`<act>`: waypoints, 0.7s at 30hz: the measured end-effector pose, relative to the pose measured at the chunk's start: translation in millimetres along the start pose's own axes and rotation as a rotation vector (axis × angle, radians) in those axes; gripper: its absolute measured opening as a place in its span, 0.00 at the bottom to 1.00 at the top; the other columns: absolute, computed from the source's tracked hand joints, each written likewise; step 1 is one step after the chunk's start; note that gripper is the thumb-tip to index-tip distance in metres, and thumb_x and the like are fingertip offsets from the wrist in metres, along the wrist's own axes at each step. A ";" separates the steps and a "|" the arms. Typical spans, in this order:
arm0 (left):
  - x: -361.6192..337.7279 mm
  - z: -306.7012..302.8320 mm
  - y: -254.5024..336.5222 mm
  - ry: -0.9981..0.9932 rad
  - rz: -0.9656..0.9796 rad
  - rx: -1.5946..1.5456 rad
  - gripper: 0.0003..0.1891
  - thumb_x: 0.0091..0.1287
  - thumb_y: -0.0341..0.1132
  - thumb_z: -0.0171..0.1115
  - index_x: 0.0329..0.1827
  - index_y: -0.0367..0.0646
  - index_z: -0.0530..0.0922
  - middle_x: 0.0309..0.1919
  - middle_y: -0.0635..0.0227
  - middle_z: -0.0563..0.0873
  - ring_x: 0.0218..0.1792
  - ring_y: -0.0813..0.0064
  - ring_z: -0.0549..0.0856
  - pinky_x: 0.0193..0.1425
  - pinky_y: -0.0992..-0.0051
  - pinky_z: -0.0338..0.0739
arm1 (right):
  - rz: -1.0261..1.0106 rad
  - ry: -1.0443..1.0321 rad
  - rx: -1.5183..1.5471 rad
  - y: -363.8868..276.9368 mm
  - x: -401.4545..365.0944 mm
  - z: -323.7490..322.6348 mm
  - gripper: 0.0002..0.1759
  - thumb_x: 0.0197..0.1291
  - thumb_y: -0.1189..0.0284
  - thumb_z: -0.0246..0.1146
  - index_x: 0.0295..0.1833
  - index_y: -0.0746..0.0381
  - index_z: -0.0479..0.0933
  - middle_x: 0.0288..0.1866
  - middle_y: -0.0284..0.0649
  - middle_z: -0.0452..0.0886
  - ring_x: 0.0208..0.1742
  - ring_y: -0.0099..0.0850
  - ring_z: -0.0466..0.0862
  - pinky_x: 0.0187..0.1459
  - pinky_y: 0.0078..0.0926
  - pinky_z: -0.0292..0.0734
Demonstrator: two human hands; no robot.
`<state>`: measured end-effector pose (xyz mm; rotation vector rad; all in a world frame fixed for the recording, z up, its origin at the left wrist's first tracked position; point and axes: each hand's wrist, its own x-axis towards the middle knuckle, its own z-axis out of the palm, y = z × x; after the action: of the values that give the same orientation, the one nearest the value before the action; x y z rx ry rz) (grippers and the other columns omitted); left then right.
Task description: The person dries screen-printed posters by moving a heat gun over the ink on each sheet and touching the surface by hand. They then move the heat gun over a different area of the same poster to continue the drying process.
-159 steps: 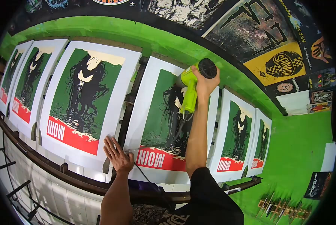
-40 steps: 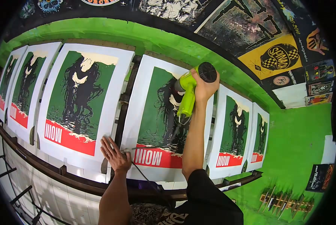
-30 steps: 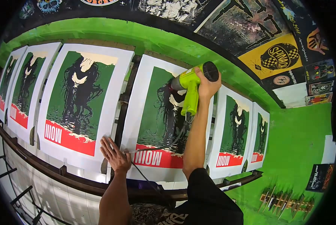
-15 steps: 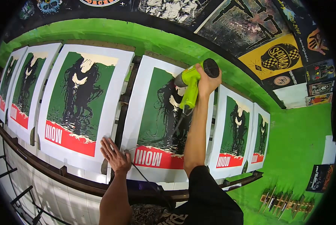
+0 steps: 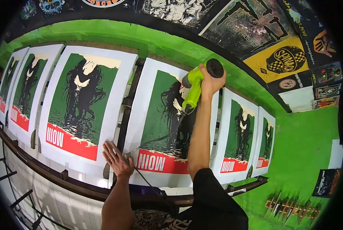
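Observation:
A lime-green heat gun (image 5: 194,86) is wrapped in my right hand (image 5: 212,81), over the upper part of a printed sheet (image 5: 150,111). Its dark nozzle points left and down at the print, and a dark cord (image 5: 148,181) trails from its handle across the sheet. Fingers spread, my left hand (image 5: 118,160) lies at the lower right corner of the neighbouring sheet (image 5: 116,96), beside the gap between the two sheets. Both sheets bear a black figure on green above a red band.
More prints stand in the row, two at the left (image 5: 45,73) and two at the right (image 5: 238,134). A dark metal rail (image 5: 87,188) runs along the near edge. Posters (image 5: 286,59) cover the far wall, and a rack of tools (image 5: 292,209) hangs lower right.
The heat gun has tilted slightly in my right hand, and its cord has shifted over the print. My left hand has stayed in place.

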<state>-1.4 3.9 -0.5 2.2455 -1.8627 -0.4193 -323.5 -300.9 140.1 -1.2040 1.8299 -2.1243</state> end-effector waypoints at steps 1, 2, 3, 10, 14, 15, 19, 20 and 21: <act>1.0 0.7 -0.4 0.008 -0.003 0.013 0.56 0.61 0.44 0.61 0.87 0.32 0.38 0.87 0.42 0.41 0.88 0.47 0.38 0.89 0.47 0.30 | -0.005 -0.014 -0.011 3.1 0.8 -0.1 0.31 0.41 0.74 0.88 0.51 0.70 0.81 0.45 0.39 0.87 0.43 0.28 0.85 0.52 0.27 0.81; 1.6 0.7 -1.1 0.010 -0.004 0.014 0.56 0.61 0.44 0.61 0.87 0.32 0.38 0.87 0.42 0.41 0.88 0.47 0.38 0.89 0.47 0.30 | -0.010 -0.029 -0.021 6.2 1.2 0.7 0.33 0.40 0.74 0.88 0.52 0.71 0.80 0.45 0.40 0.87 0.45 0.29 0.85 0.53 0.28 0.81; 1.5 -0.8 -0.8 0.004 -0.005 -0.001 0.56 0.61 0.44 0.60 0.87 0.32 0.38 0.87 0.42 0.41 0.88 0.47 0.37 0.89 0.47 0.30 | -0.009 -0.030 -0.020 3.7 0.6 1.4 0.33 0.40 0.74 0.88 0.52 0.71 0.80 0.45 0.40 0.87 0.45 0.29 0.85 0.53 0.28 0.81; 0.9 -4.4 1.5 -0.023 -0.019 -0.034 0.52 0.63 0.41 0.57 0.87 0.31 0.40 0.87 0.40 0.41 0.88 0.44 0.38 0.89 0.45 0.31 | -0.013 -0.057 0.000 1.9 -1.2 -0.3 0.29 0.43 0.75 0.87 0.50 0.70 0.82 0.45 0.38 0.87 0.43 0.27 0.84 0.51 0.26 0.81; 0.3 -5.7 3.3 -0.034 -0.019 -0.028 0.52 0.63 0.41 0.56 0.87 0.31 0.41 0.87 0.40 0.41 0.88 0.45 0.38 0.89 0.45 0.31 | -0.025 -0.028 -0.068 -1.2 -5.2 2.0 0.30 0.43 0.76 0.87 0.52 0.70 0.81 0.46 0.38 0.87 0.44 0.27 0.85 0.52 0.26 0.81; 0.7 -4.4 2.8 -0.016 -0.016 -0.037 0.52 0.63 0.41 0.56 0.87 0.31 0.41 0.87 0.40 0.42 0.88 0.44 0.38 0.89 0.45 0.31 | -0.026 -0.025 -0.066 -2.7 -5.0 1.5 0.30 0.43 0.76 0.87 0.52 0.70 0.81 0.46 0.38 0.87 0.44 0.27 0.85 0.52 0.26 0.81; 0.1 -3.8 1.8 0.021 0.008 -0.057 0.51 0.64 0.40 0.56 0.87 0.31 0.41 0.87 0.41 0.42 0.88 0.45 0.39 0.89 0.45 0.31 | 0.021 -0.087 0.071 0.6 -5.1 1.5 0.30 0.43 0.77 0.86 0.52 0.70 0.81 0.46 0.39 0.87 0.44 0.26 0.85 0.53 0.26 0.81; -0.6 -1.6 1.2 0.021 0.009 -0.057 0.51 0.64 0.40 0.56 0.87 0.31 0.41 0.87 0.41 0.42 0.88 0.45 0.39 0.89 0.45 0.31 | 0.030 -0.065 0.102 3.1 -4.6 3.1 0.30 0.43 0.77 0.86 0.52 0.70 0.81 0.46 0.39 0.87 0.44 0.26 0.85 0.53 0.26 0.81; -0.1 0.2 0.6 0.015 0.006 -0.019 0.53 0.63 0.42 0.58 0.87 0.31 0.39 0.87 0.41 0.41 0.88 0.45 0.38 0.89 0.46 0.30 | 0.029 -0.063 0.104 3.1 -4.4 2.6 0.30 0.43 0.77 0.86 0.52 0.70 0.81 0.46 0.39 0.87 0.44 0.26 0.85 0.53 0.26 0.81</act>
<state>-2.1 3.9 -0.5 2.2244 -1.8493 -0.4166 -320.2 -301.6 135.1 -1.1988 1.6785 -2.1121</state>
